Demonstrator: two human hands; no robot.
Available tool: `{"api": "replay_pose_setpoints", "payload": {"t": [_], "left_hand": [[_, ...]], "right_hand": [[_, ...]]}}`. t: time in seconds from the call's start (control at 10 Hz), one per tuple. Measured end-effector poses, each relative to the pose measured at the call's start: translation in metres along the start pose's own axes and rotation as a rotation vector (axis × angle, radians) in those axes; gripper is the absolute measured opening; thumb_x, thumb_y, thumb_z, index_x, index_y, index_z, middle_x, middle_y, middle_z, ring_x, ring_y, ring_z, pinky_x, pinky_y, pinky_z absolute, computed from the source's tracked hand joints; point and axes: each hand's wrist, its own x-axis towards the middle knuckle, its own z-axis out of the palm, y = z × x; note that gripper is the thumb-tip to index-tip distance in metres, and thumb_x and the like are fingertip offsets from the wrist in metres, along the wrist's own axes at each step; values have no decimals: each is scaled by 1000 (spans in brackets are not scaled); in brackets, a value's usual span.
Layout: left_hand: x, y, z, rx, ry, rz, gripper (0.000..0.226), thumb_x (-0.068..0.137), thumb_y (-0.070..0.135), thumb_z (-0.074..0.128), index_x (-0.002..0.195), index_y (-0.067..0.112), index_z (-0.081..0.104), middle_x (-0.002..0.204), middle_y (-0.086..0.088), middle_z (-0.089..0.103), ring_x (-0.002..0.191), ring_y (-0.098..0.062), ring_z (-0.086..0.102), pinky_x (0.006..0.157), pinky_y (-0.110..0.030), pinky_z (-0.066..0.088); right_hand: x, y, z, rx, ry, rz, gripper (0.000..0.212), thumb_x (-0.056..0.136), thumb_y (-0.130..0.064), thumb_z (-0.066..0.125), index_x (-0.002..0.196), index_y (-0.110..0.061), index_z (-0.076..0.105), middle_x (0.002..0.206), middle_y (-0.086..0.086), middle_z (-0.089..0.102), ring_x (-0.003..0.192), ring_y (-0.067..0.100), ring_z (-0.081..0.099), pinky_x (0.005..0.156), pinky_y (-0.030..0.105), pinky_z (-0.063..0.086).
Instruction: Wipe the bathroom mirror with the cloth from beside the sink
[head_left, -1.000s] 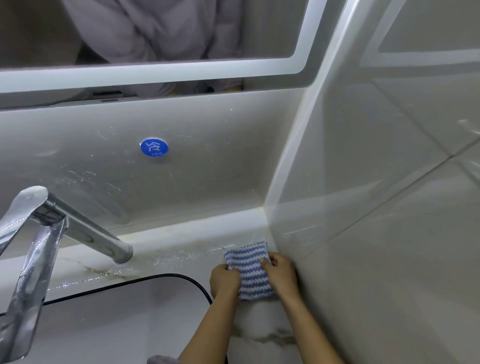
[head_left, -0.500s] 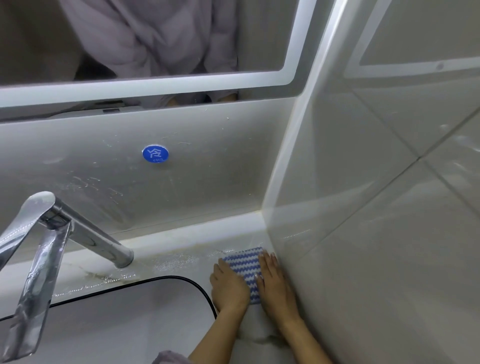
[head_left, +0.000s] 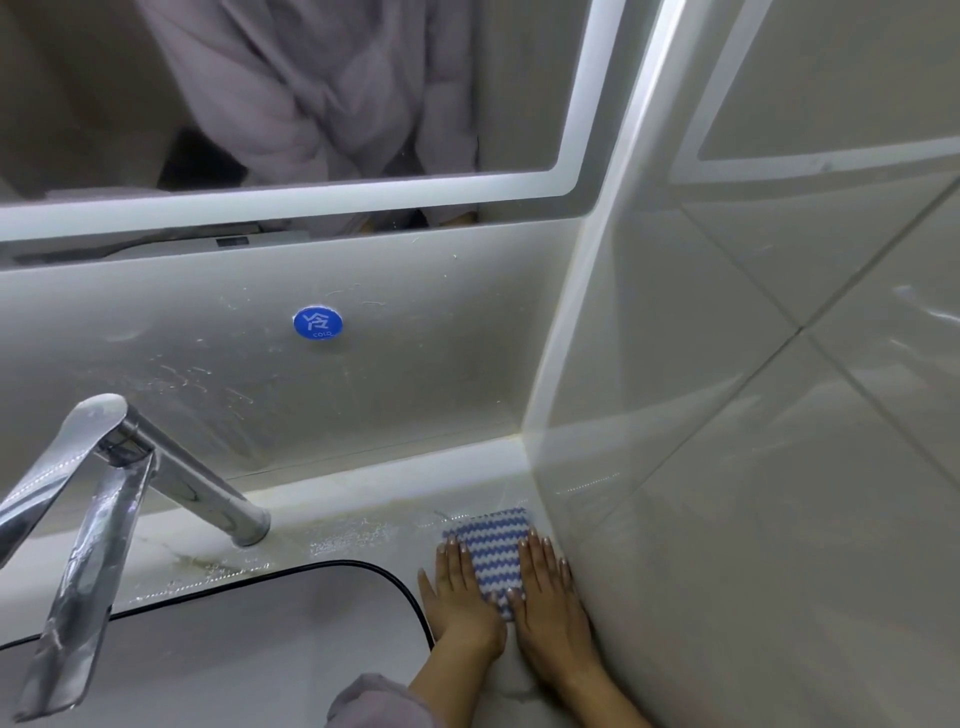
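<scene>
The striped cloth (head_left: 493, 551) is pressed flat on the counter (head_left: 363, 525) beside the sink (head_left: 234, 649). It is held down by the left hand (head_left: 460, 597) and right hand (head_left: 548, 597), fingers straight and together.

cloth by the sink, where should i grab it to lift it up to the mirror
The cloth lies flat on the countertop, close beside the side wall, pressed by the left hand and right hand. Probably pinch its far edge from above: that edge is bare, while the wall blocks the right side.
</scene>
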Motion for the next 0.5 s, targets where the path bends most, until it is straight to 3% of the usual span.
{"api": "replay_pose_setpoints", "payload": {"t": [0.1, 0.3, 0.5], "left_hand": [[-1, -1, -3, 92, 9, -6, 75, 100, 43, 22, 144, 2, -23, 155, -13, -27, 143, -30, -25, 115, -52, -12], [-19, -3, -19, 217, 73, 55, 74, 100, 47, 19, 147, -1, -12, 158, -15, -13, 146, -32, -13, 117, -49, -11], [-54, -5, -30, 12, 361, 229, 67, 101, 36, 27, 149, -1, -2, 159, -17, 2, 147, -33, 1, 120, -44, -4]], "right_hand": [[1, -5, -7, -1, -19, 12, 66, 102, -35, 23, 150, -10, -16, 159, 3, -19, 146, 12, -17, 102, 17, -27], [8, -15, -33, -37, -123, 69, 60, 103, -31, 21, 152, -8, -6, 161, 5, -6, 148, 17, -4, 118, 29, -3], [-5, -21, -53, 379, 37, 196, 53, 104, -28, 29, 152, -12, 14, 159, 6, 19, 143, 18, 24, 114, 25, 19]]}}
